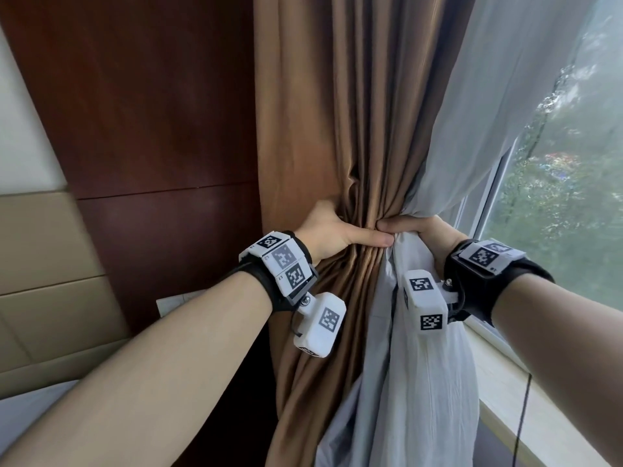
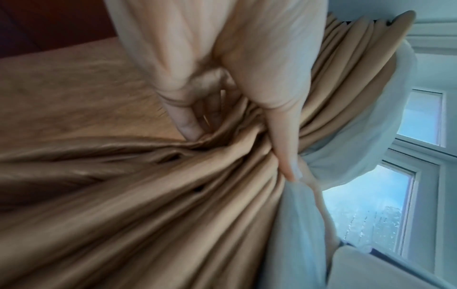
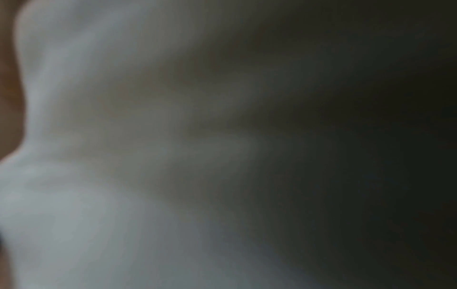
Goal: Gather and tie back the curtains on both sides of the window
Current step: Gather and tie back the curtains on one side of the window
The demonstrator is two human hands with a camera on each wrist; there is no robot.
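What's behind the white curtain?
Behind the white curtain is the window, with blurry green trees outside. The right hand bunches it beside the brown curtain. The glass behind the bunched cloth is hidden.

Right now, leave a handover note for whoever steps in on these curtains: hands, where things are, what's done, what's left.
Left hand: grips the gathered brown curtain from the wall side, thumb across the front of the bunch.
Right hand: grips the pale sheer curtain from the window side; its thumb meets the left thumb at the waist. The right wrist view is only blurred fabric.
Position: both curtains are bunched together beside the window, against the dark wood wall panel.
Done: this side is gathered.
Left: no tieback is visible, so tying here is still to do. The other side of the window is out of view.
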